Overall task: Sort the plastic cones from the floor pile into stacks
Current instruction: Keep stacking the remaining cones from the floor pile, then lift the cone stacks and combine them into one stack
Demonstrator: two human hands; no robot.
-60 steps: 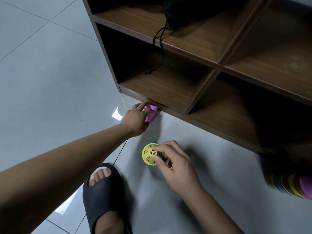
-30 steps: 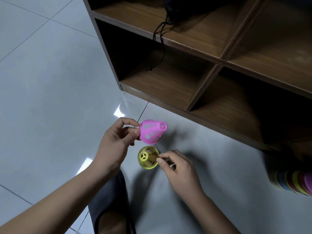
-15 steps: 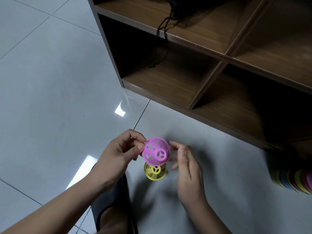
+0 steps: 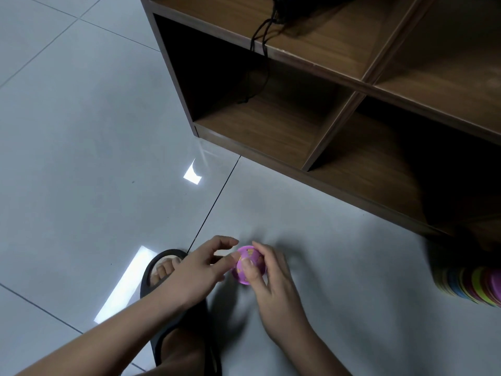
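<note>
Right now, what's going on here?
A person is crouched over the tiled floor, working on a perforated pink cone. The right hand pinches it, thumb on top; the left hand sits open right beside it. Yellow shows through the holes, so it looks nested on a yellow cone. A multicoloured stack of cones sits at the right edge by the wooden shelf unit.

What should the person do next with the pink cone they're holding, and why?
Probably carry the pink cone right to the coloured stack lying at the picture's edge. The right hand pinches it, yellow shows through its holes as if it is nested over another cone, and the left hand sits loose beside it, so the pairing looks done.
</note>
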